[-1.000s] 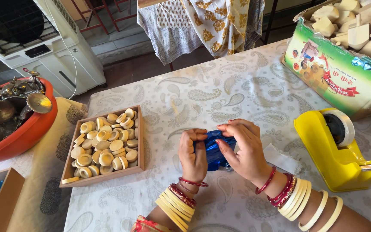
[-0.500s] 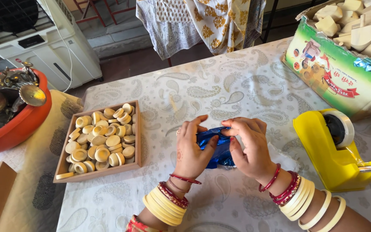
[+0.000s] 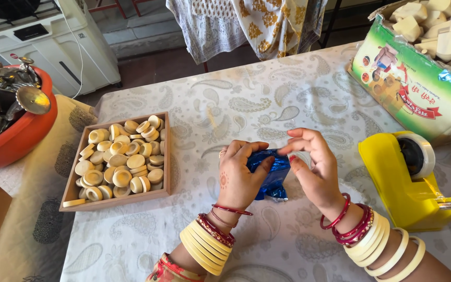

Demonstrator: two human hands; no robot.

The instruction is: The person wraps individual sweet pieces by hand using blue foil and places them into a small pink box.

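A small packet in shiny blue foil (image 3: 270, 175) lies on the patterned tablecloth in front of me. My left hand (image 3: 239, 175) presses it from the left, thumb and fingers on the foil. My right hand (image 3: 311, 169) pinches the foil's upper right edge with fingertips. Both wrists wear red and cream bangles. A wooden tray (image 3: 166, 156) full of several small round cream discs stands to the left of my hands.
A yellow tape dispenser (image 3: 408, 180) stands at the right. Behind it is a green and white carton (image 3: 413, 89) filled with pale wooden pieces. An orange bowl (image 3: 11, 141) with metal items sits far left. A white appliance (image 3: 53, 47) and hanging cloth (image 3: 251, 23) lie beyond the table.
My hands have shifted slightly on the blue packet: the right fingers lifted and spread at its upper edge, while the left hand stayed pressed on it. The view also moved a little.
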